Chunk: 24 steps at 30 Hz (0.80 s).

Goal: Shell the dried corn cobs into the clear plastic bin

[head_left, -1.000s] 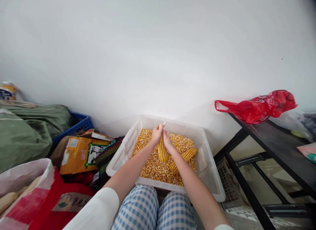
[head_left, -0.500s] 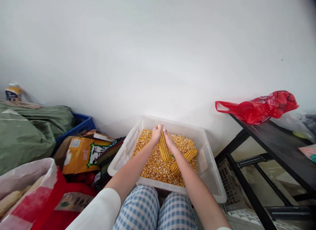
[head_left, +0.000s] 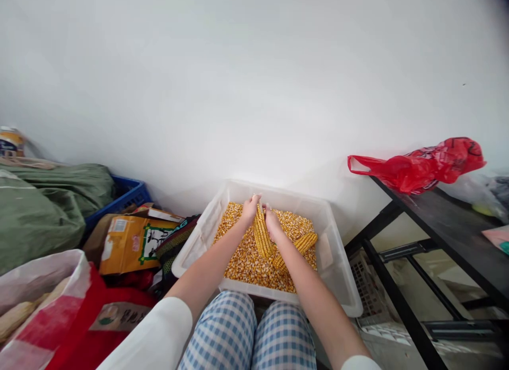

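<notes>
An ear of corn [head_left: 261, 236] with yellow kernels slants between my two hands over a plastic bin. My left hand [head_left: 250, 210] is closed round its far end, the thumb near the tip. My right hand [head_left: 272, 221] is closed against the ear's right side; its fingertips are partly hidden. Loose corn kernels [head_left: 242, 264] cover the floor of the translucent bin [head_left: 338, 269]. More corn on the cob [head_left: 306, 243] lies on the kernels, partly behind my right forearm.
To the left are an orange carton [head_left: 123, 248], a blue crate [head_left: 135, 195], a green cloth bundle [head_left: 59, 195] and a red-and-white bag [head_left: 85, 306] holding pale cobs. A black metal rack [head_left: 449, 221] with a red plastic bag [head_left: 429, 166] stands right. The white wall rises behind the bin.
My view has shifted slightly. Both hands stay at the ear of corn; my right hand sits a little lower along it, and the fingers have moved slightly apart at the tip.
</notes>
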Each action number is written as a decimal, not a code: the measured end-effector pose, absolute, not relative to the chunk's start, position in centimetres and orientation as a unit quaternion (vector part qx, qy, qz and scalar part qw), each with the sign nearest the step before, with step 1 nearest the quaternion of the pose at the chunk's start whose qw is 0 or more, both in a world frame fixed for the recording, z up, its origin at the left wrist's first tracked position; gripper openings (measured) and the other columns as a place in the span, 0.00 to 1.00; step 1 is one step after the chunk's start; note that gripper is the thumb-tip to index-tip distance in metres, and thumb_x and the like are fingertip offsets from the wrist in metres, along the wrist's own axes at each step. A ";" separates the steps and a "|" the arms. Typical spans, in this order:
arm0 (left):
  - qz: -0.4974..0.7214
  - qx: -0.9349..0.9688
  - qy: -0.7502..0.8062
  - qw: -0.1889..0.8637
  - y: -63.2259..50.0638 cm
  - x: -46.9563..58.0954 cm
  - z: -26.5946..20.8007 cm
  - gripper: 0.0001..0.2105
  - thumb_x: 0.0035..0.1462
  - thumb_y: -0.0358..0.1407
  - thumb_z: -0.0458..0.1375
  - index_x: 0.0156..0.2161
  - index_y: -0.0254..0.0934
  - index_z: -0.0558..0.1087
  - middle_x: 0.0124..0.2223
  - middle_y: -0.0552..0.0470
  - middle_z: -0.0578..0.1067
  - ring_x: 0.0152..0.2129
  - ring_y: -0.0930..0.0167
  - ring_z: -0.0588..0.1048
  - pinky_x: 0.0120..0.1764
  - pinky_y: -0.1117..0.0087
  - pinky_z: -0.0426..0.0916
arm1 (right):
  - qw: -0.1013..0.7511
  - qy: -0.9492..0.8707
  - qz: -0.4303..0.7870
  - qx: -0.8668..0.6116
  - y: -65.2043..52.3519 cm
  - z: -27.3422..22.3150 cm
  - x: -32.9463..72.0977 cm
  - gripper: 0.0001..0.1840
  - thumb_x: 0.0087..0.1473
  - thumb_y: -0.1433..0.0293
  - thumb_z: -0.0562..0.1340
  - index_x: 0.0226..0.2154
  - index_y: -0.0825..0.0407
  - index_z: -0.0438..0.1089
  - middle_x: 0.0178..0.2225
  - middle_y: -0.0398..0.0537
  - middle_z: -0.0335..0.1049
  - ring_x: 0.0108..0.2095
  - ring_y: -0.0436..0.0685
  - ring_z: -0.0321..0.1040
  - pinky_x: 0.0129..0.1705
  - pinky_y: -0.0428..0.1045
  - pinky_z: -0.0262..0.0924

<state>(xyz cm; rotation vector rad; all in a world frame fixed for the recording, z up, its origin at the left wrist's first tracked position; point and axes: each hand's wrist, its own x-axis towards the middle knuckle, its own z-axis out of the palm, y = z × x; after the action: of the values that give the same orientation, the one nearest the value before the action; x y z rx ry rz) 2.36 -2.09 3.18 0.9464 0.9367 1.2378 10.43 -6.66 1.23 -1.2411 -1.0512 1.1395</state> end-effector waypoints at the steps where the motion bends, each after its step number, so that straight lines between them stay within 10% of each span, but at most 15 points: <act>1: 0.523 0.400 0.394 0.642 -2.1 2.4 3.4 0.17 0.45 0.48 0.56 0.30 0.32 0.68 0.21 0.49 0.72 0.21 0.68 0.72 0.28 0.69 0.66 | 0.550 -0.430 0.495 -0.517 -6.7 1.5 10.6 0.30 0.53 0.48 0.45 0.42 0.51 0.69 0.33 0.48 0.74 0.35 0.56 0.69 0.40 0.51 0.61; 14: 0.524 0.352 0.386 0.673 -1.6 1.7 3.8 0.18 0.45 0.47 0.54 0.32 0.30 0.69 0.23 0.43 0.75 0.24 0.63 0.74 0.30 0.66 0.68 | 0.470 -0.559 0.316 -0.606 -7.2 2.1 9.6 0.32 0.51 0.46 0.45 0.29 0.51 0.73 0.28 0.52 0.72 0.34 0.61 0.68 0.42 0.53 0.57; 24: 0.463 0.346 0.373 0.725 -1.8 1.1 4.5 0.22 0.46 0.51 0.52 0.30 0.29 0.72 0.23 0.41 0.74 0.25 0.62 0.74 0.30 0.66 0.68 | 0.540 -0.414 0.467 -0.565 -6.2 0.8 10.7 0.31 0.53 0.48 0.44 0.35 0.51 0.72 0.31 0.51 0.74 0.35 0.58 0.70 0.39 0.54 0.61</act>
<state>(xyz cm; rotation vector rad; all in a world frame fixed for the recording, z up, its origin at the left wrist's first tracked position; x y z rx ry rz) 1.14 -1.76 4.49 0.7639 0.8235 1.0218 10.74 -6.24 0.77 -1.3427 -0.9850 1.1095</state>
